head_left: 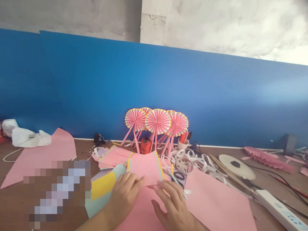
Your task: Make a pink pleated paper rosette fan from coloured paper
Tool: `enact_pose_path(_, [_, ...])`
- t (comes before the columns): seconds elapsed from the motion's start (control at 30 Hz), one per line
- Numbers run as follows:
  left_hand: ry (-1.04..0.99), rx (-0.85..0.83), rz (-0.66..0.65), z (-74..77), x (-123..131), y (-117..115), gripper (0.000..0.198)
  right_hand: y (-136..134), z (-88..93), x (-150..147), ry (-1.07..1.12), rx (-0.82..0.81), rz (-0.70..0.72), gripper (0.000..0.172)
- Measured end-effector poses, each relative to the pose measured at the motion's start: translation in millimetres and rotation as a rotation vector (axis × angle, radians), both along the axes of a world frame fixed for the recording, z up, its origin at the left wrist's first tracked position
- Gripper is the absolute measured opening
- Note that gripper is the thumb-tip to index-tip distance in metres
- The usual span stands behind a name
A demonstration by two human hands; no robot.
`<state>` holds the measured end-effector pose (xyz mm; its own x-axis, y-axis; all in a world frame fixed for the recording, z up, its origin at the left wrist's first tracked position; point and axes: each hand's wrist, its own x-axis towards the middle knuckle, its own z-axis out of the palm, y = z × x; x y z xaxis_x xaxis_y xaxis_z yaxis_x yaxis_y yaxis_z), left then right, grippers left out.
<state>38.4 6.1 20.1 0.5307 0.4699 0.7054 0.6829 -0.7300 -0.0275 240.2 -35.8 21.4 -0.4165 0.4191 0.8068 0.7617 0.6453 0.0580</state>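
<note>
My left hand [125,192] and my right hand [172,203] both pinch the near edge of a pink paper sheet [144,166] with striped coloured borders, held just above the table. The fingers of both hands are curled onto the paper's fold. Under them lies a large pink sheet [216,205]. A yellow and pale blue paper [103,186] lies just left of my left hand. Behind, several finished pink pleated paper fans [156,122] on sticks lean against the blue wall.
A red spool [145,145] and a cup of pens [184,141] stand by the fans. White paper strips [192,158], a tape roll [237,166], a power strip [279,210], cables, another pink sheet [45,152] and a white bag [26,136] lie around.
</note>
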Motion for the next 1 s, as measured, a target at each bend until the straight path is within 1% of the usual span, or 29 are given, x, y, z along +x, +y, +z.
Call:
enact_pose_path(0.07, [0.098, -0.125, -0.007, -10.3, 7.3, -1.5, 0.026, 5.4, -5.1, -0.7, -0.074, -0.133, -0.045, 0.031])
enact_pose_path(0.13, [0.219, -0.23, 0.022, -19.1, 13.3, -3.3, 0.021, 11.6, -13.1, 0.8, -0.141, -0.306, -0.073, 0.02])
enact_pose_path(0.17, [0.284, -0.282, 0.038, -21.9, 15.2, -4.2, 0.019, 14.2, -17.4, 2.3, -0.181, -0.378, -0.088, 0.015])
enact_pose_path(0.23, [0.379, -0.367, 0.058, -23.7, 16.1, -6.1, 0.019, 17.5, -24.5, 6.1, -0.252, -0.485, -0.117, 0.012])
enact_pose_path(0.33, [0.412, -0.483, 0.038, -19.4, 11.9, -8.6, 0.022, 17.9, -26.5, 11.3, -0.258, -0.619, -0.131, 0.014])
enact_pose_path(0.43, [0.369, -0.626, 0.043, -10.6, 5.4, -10.1, 0.025, 16.5, -19.0, 15.3, -0.118, -0.786, -0.145, 0.018])
enact_pose_path(0.53, [0.254, -0.758, 0.108, -1.0, -0.5, -8.4, 0.028, 17.2, -10.7, 19.2, 0.046, -0.956, -0.174, 0.018])
enact_pose_path(0.6, [0.163, -0.826, 0.122, 3.9, -3.9, -4.8, 0.028, 19.1, -8.0, 21.6, 0.1, -1.0, -0.154, 0.018])
enact_pose_path(0.7, [0.064, -0.889, 0.103, 6.8, -8.2, 1.7, 0.028, 22.8, -8.5, 24.2, 0.113, -0.969, -0.13, 0.019])
enact_pose_path(0.87, [-0.02, -0.921, 0.105, 5.9, -13.3, 6.5, 0.031, 28.0, -14.2, 25.9, 0.162, -0.961, -0.2, 0.018])
enact_pose_path(1.0, [-0.09, -1.018, 0.149, 7.2, -15.2, 7.2, 0.022, 29.9, -17.7, 27.0, 0.214, -1.019, -0.211, 0.013])
